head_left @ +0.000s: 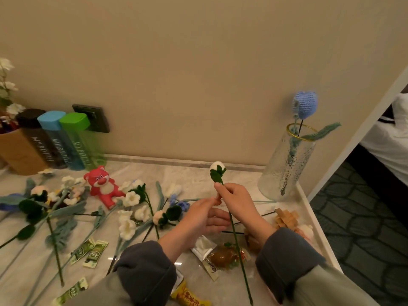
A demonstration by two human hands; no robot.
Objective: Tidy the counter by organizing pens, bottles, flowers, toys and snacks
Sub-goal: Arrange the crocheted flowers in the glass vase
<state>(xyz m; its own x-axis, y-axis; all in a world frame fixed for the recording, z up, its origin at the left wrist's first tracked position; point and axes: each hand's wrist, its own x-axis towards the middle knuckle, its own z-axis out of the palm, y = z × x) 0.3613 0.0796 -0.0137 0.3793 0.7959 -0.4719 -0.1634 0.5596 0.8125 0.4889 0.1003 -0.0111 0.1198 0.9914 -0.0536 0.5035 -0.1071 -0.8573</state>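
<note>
Cropping at the left edge cuts off a brown pot (pixel 15 151) of white blossoms beside three bottles (pixel 57 140); farther right, the right sleeve (pixel 284 257) hides part of a wooden puzzle (pixel 286 218). A crocheted flower (pixel 217 170), with a white bud, dark green leaves and a long green stem, stands nearly upright above the marble counter (pixel 194 180), left of the glass vase (pixel 287 164). The left hand (pixel 201 217) is mostly open, lower fingers straight, upper fingertips at the stem; whether they pinch it is unclear. The right hand (pixel 239 203) pinches the stem just below the bud.
</note>
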